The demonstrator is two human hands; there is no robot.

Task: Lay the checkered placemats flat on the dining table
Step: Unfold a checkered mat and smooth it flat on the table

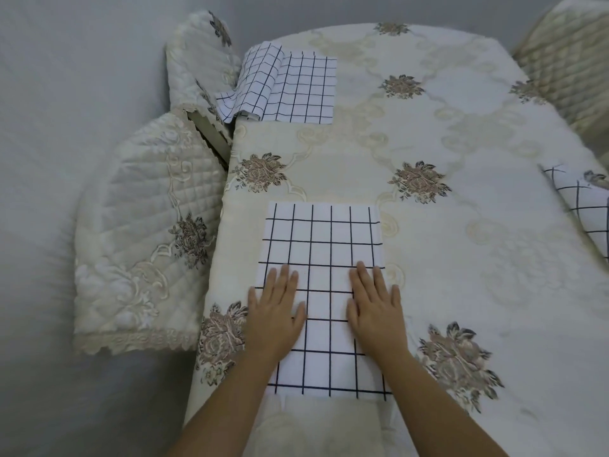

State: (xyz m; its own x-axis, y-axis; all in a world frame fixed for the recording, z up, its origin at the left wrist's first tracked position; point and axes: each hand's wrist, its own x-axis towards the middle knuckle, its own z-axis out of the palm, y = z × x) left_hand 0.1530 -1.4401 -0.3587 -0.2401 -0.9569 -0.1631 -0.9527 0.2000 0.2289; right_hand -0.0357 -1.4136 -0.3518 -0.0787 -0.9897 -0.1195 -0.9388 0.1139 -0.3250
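A white placemat with a dark grid (321,245) lies flat on the cream floral tablecloth (445,252) at the near side of the table. My left hand (275,311) rests palm down on its left part, fingers straight. On its right part my right hand (375,308) lies flat the same way. A second checkered placemat (296,87) sits at the far left corner, its left side folded over and hanging off the table edge. A third checkered placemat (583,206) lies at the right edge, partly out of view, one corner turned up.
Two chairs with quilted cream covers stand along the left side of the table, one near (141,232) and one far (201,57). Another quilted chair (570,54) stands at the far right. Grey floor surrounds the table.
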